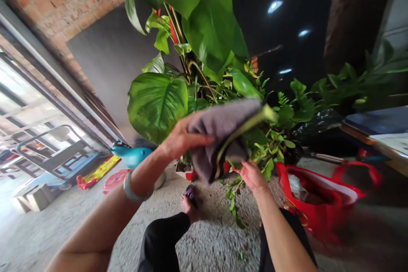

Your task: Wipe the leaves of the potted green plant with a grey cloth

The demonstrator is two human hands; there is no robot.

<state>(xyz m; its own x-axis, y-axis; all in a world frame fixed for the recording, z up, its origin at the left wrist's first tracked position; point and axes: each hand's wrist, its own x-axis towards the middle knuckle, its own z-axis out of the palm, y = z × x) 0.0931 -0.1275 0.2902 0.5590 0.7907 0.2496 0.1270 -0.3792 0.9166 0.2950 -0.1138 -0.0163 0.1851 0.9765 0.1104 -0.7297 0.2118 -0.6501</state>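
A folded grey cloth (212, 129) with a yellow edge is gripped in my left hand (181, 138), thumb across its front. The cloth is blurred and hangs before the middle of a large potted plant (159, 100) with broad, glossy green leaves. Just below the cloth's right part is my right hand (253, 176), its fingers drawn together by a bit of green leaf. What those fingers hold, if anything, is not clear. The plant's red and white pot (188, 174) is mostly hidden behind the cloth.
A red bag (325, 199) stands on the rough concrete floor at right, below a table (382, 123). Leafy stems (234, 204) trail near my feet. To the left are a blue toy (132, 156), a red plastic stool (114, 180) and a platform trolley (47, 161).
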